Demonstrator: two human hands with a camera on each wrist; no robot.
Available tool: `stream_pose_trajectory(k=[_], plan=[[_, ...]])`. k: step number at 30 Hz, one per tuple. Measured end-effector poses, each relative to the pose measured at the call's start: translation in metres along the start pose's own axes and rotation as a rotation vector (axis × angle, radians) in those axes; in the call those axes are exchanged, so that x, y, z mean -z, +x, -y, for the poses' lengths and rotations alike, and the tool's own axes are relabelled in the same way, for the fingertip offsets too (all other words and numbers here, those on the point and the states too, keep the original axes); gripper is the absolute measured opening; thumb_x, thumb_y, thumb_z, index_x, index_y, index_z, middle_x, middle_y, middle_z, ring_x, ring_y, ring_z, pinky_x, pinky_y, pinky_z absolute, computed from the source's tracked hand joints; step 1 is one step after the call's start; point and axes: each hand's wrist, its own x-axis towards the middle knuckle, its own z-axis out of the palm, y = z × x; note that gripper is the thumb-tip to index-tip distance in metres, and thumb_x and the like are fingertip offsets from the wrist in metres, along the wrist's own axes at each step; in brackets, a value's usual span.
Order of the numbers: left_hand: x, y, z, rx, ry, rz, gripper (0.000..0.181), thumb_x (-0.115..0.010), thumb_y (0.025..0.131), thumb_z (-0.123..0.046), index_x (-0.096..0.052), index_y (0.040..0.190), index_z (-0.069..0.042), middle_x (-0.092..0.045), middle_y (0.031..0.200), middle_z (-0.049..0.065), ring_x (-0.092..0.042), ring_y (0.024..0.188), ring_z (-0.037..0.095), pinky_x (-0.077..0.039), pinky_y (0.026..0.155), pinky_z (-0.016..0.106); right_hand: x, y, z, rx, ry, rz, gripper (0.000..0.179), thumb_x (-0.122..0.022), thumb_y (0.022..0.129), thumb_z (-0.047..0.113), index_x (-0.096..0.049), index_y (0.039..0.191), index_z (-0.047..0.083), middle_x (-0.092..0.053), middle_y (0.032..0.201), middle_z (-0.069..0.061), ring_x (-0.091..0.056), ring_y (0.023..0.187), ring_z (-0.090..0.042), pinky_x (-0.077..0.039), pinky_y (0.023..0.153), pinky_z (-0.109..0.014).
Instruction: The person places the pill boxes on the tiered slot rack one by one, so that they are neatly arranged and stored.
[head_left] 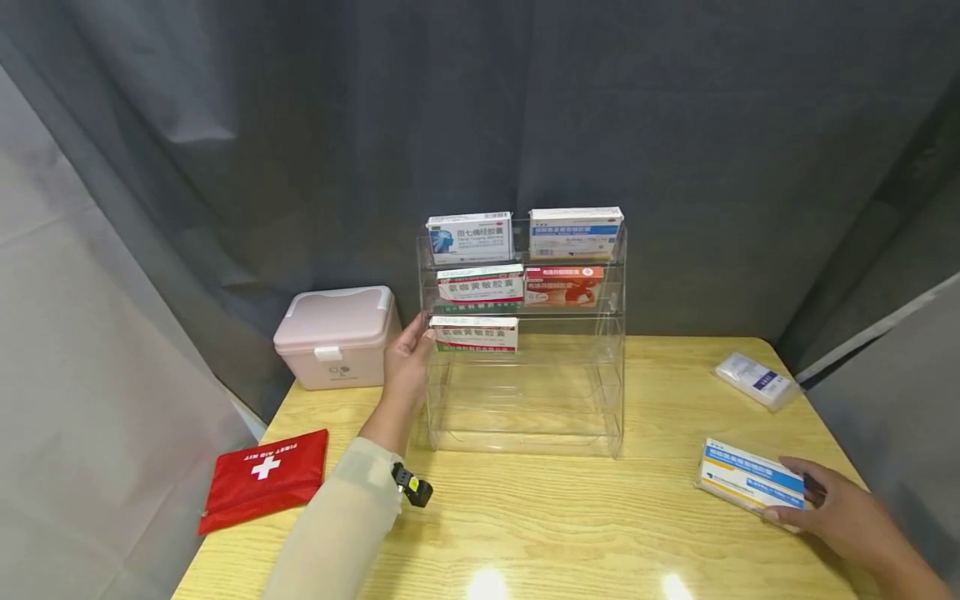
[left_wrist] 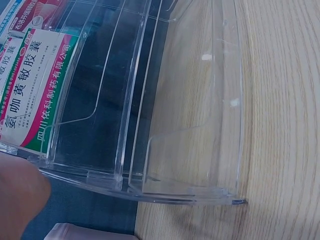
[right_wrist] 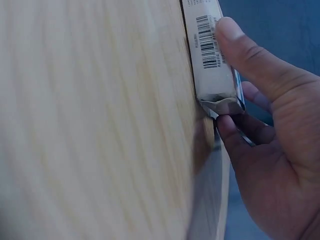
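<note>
A clear tiered display rack [head_left: 525, 400] stands mid-table with medicine boxes in its upper tiers. My left hand [head_left: 409, 354] grips the rack's left side, its thumb right at the end of a white, red and green capsule box [head_left: 476, 335] in the third tier. In the left wrist view this hand [left_wrist: 22, 192] is mostly out of frame, beside the same box [left_wrist: 35, 90]. At the right of the table, my right hand [head_left: 843, 508] holds the end of a white and blue medicine box [head_left: 750, 475]. The right wrist view shows the thumb over this box's barcode side [right_wrist: 207, 50].
Further boxes sit above: a white one [head_left: 471, 237], a white and blue one [head_left: 573, 233], a red one [head_left: 564, 287] and another capsule box [head_left: 480, 286]. A pink case [head_left: 337, 333] and red first aid pouch [head_left: 262, 479] lie left; a plastic-wrapped packet [head_left: 756, 379] lies back right.
</note>
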Motion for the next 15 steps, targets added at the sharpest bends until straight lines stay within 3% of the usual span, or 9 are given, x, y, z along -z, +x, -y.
stream_pose_trajectory(k=[3,7,12,15], plan=[[0.0,0.001,0.002,-0.009,-0.001,0.001,0.051,-0.064,0.11,-0.012,-0.054,0.16,-0.013,-0.05,0.17,0.002,-0.04,0.162,0.022,-0.032,0.136,0.039,-0.004,0.007,0.012,0.064,0.007,-0.034,0.12,-0.087,0.083,0.068,-0.04,0.159,-0.012,-0.054,0.149,-0.045,-0.062,0.13,-0.06,-0.066,0.083,-0.034],[0.0,0.0,0.001,-0.011,-0.01,0.0,0.051,-0.064,0.11,-0.012,-0.054,0.16,-0.012,-0.049,0.17,0.003,-0.04,0.162,0.023,-0.033,0.136,0.039,-0.009,0.017,0.025,0.137,0.02,-0.051,0.113,-0.088,0.086,0.061,-0.04,0.16,-0.01,-0.059,0.146,-0.042,-0.07,0.124,-0.052,-0.055,0.072,-0.016],[-0.001,-0.002,0.0,0.005,0.002,-0.003,0.051,-0.064,0.11,-0.013,-0.054,0.161,-0.014,-0.048,0.171,0.001,-0.04,0.162,0.022,-0.033,0.136,0.039,-0.011,0.024,0.036,0.18,0.026,-0.081,0.103,-0.09,0.088,0.052,-0.044,0.158,-0.008,-0.066,0.131,-0.034,-0.073,0.101,-0.027,-0.055,0.069,-0.025],[0.0,-0.002,0.0,0.009,0.015,-0.004,0.052,-0.064,0.11,-0.015,-0.054,0.161,-0.016,-0.049,0.171,0.0,-0.04,0.162,0.021,-0.033,0.136,0.039,-0.01,0.025,0.039,0.177,0.01,-0.128,0.094,-0.089,0.09,0.05,-0.05,0.154,-0.006,-0.068,0.123,-0.028,-0.069,0.097,-0.022,-0.053,0.068,-0.028]])
